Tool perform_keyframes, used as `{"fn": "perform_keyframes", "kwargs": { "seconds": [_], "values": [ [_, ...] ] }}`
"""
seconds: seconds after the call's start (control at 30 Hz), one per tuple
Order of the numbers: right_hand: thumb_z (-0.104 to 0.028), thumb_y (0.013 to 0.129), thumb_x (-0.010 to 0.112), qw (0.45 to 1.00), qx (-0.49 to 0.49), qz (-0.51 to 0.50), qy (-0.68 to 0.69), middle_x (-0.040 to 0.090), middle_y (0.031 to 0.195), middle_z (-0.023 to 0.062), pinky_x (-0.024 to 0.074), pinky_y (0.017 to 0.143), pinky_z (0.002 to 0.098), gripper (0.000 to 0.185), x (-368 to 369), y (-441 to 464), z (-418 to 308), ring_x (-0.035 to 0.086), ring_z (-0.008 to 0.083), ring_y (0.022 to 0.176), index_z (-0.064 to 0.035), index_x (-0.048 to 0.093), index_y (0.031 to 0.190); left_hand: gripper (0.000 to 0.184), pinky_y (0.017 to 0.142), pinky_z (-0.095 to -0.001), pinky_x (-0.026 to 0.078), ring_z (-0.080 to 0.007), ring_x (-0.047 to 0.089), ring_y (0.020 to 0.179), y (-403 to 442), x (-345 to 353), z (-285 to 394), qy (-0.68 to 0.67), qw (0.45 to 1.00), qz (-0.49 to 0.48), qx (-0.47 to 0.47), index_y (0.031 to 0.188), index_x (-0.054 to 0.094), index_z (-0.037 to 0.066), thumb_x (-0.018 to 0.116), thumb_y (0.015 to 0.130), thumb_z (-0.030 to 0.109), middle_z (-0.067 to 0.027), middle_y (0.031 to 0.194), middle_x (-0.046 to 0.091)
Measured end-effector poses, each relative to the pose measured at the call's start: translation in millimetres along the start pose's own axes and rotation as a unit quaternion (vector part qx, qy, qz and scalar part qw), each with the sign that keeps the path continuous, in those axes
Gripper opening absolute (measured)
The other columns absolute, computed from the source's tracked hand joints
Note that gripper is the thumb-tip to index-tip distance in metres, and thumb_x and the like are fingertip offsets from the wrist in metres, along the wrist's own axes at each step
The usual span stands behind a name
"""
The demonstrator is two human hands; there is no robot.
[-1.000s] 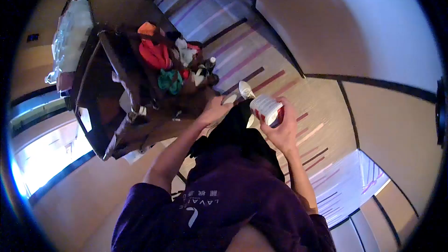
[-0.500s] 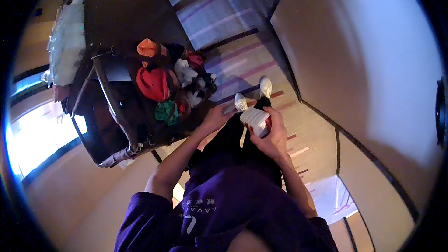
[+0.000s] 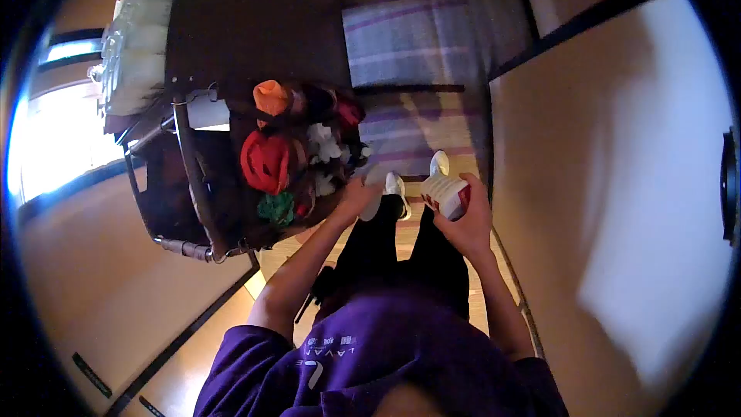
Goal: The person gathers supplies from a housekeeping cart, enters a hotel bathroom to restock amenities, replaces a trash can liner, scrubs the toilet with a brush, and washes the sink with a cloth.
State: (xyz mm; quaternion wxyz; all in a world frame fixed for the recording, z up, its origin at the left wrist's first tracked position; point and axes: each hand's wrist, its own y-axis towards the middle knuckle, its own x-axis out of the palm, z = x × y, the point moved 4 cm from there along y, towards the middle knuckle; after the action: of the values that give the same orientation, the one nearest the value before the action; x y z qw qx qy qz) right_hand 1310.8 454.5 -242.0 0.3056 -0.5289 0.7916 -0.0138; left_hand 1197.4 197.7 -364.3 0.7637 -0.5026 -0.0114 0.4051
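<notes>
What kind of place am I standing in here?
Probably a hotel corridor or something similar: there's a dark service cart carrying what look like colourful cloths, a striped carpet beside it, and a plain wall close along the other side.

Tub [image 3: 441, 194] w/ smooth, paper-look surf., rumpled red cloth [image 3: 262, 164], matt cart top [image 3: 255, 19], smooth wall [image 3: 571, 147]
</notes>
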Motion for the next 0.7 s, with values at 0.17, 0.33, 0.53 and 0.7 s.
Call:
{"fn": "perform_keyframes", "kwargs": {
  "seconds": [0.17,0.33,0.53,0.7],
  "values": [
    [-0.013,0.064,0.082,0.999,0.006,0.003,0.035,0.054,0.121,0.0174,0.0502,0.095,0.0405,0.078,24.3,37.0,37.4,0.059,0.0328,0.111,-0.0034,0.046,0.132,0.068,0.098,-0.0422,0.047,-0.0366,0.06,0.113,117.5,-2.1,-14.8,-0.079,0.984,0.162,0.009,0.133,0.05,-0.007,0.074,0.082,0.031,-0.0257,0.124,0.061],
    [-0.011,0.067,0.082,0.998,0.05,-0.027,0.037,0.053,0.122,0.0174,0.0514,0.093,0.0388,0.074,57.9,66.5,61.9,0.06,0.0299,0.111,-0.0013,0.046,0.131,0.08,0.11,-0.0421,0.037,-0.0398,0.045,0.13,268.7,-25.9,-40.6,-0.133,0.933,0.333,0.006,0.135,0.044,-0.012,0.077,0.073,0.027,-0.0298,0.14,0.045],
    [-0.006,0.067,0.082,0.99,0.059,-0.073,0.104,0.053,0.121,0.0173,0.053,0.094,0.0396,0.075,95.3,82.5,76.9,0.059,0.03,0.114,-0.0016,0.045,0.132,0.088,0.109,-0.043,0.039,-0.0395,0.048,0.13,388.7,-23.1,-118.5,-0.047,0.894,0.445,-0.033,0.135,0.045,-0.011,0.081,0.064,0.026,-0.0301,0.141,0.047],
    [-0.004,0.067,0.082,0.993,0.013,-0.108,0.049,0.051,0.123,0.0171,0.0544,0.091,0.0396,0.077,108.4,105.9,70.4,0.061,0.0303,0.11,-0.0016,0.043,0.133,0.073,0.094,-0.0432,0.051,-0.0372,0.064,0.109,391.0,-31.1,-117.7,-0.166,0.926,0.339,0.007,0.12,0.059,-0.011,0.081,0.063,0.029,-0.0276,0.12,0.064]
  ]
}}
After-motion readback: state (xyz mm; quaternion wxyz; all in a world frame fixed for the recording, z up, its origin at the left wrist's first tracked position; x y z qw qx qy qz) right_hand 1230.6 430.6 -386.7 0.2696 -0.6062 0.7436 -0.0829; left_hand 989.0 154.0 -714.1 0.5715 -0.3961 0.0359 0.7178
